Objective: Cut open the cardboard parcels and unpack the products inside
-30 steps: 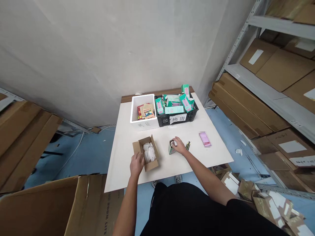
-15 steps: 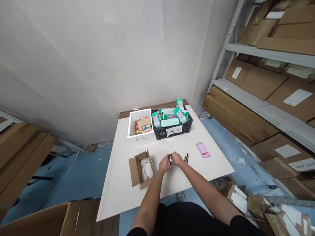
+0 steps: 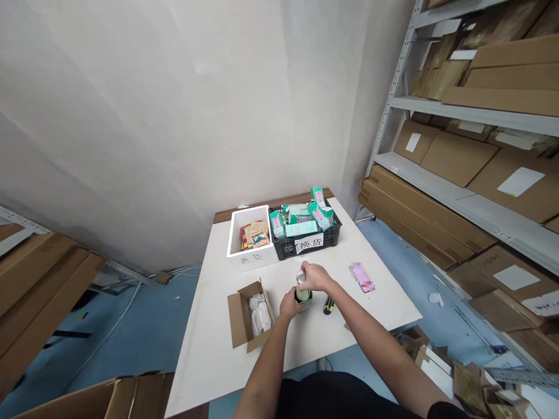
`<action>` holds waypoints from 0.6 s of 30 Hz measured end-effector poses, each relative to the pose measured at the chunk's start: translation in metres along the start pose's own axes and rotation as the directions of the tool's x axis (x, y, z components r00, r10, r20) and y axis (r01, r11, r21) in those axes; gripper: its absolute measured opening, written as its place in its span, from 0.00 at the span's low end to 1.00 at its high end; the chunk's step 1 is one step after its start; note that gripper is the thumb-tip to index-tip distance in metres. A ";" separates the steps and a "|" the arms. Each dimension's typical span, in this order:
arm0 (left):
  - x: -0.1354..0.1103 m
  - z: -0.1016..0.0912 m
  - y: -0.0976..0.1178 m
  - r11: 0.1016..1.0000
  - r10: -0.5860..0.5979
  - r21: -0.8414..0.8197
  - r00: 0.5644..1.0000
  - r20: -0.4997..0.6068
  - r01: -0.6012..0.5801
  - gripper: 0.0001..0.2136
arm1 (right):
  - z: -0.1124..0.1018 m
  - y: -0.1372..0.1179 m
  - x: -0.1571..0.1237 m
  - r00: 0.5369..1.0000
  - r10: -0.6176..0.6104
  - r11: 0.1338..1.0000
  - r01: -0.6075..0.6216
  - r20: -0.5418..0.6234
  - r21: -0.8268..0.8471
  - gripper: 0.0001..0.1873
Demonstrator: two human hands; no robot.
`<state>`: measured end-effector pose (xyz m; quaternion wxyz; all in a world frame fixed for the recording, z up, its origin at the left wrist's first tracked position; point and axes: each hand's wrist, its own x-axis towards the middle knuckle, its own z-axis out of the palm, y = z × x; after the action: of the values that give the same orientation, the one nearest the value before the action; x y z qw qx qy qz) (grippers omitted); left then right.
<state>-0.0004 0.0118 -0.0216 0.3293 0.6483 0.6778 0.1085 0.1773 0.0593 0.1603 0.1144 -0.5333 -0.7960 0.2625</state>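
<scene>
My right hand (image 3: 316, 277) pinches a pale green cylinder (image 3: 303, 293) near its round silver top. The cylinder's lower end is hidden inside a short green container with a dark inner rim (image 3: 305, 305). My left hand (image 3: 289, 304) is wrapped round the left side of that container, above the table. A black and yellow utility knife (image 3: 328, 305) lies just right of the container. To the left stands an open cardboard box (image 3: 238, 320) with a white wrapped item (image 3: 261, 315) inside.
Behind my hands, a white foam box (image 3: 253, 260) holds packets, beside a black crate (image 3: 286, 249) of green-and-pink boxes (image 3: 301, 228). A blurred pink item (image 3: 361, 276) lies at the right of the white table (image 3: 209, 343). Shelves (image 3: 449, 186) with cartons flank the right side.
My right hand has lifted the cylinder, which now stands partly out of the container. Earlier both hands were close together around it, with only its shiny top showing.
</scene>
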 end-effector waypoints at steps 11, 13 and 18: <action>-0.027 -0.050 0.011 0.912 0.131 -0.348 0.957 -0.259 -0.219 0.56 | -0.068 -0.016 -0.005 0.902 -0.152 0.896 0.298 -0.404 0.330 0.27; -0.039 -0.072 0.029 0.875 0.144 -0.394 0.928 -0.344 -0.282 0.51 | -0.062 -0.014 -0.001 0.900 -0.124 0.883 0.292 -0.417 0.368 0.27; -0.056 -0.122 0.098 0.799 0.229 -0.394 0.836 -0.499 -0.454 0.44 | -0.048 -0.020 0.005 0.930 -0.092 0.852 0.258 -0.355 0.455 0.27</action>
<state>0.0037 0.0057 0.1447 0.3023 0.6151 0.5498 0.4775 0.1816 0.0720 0.2107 0.3983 -0.4459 -0.7185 0.3553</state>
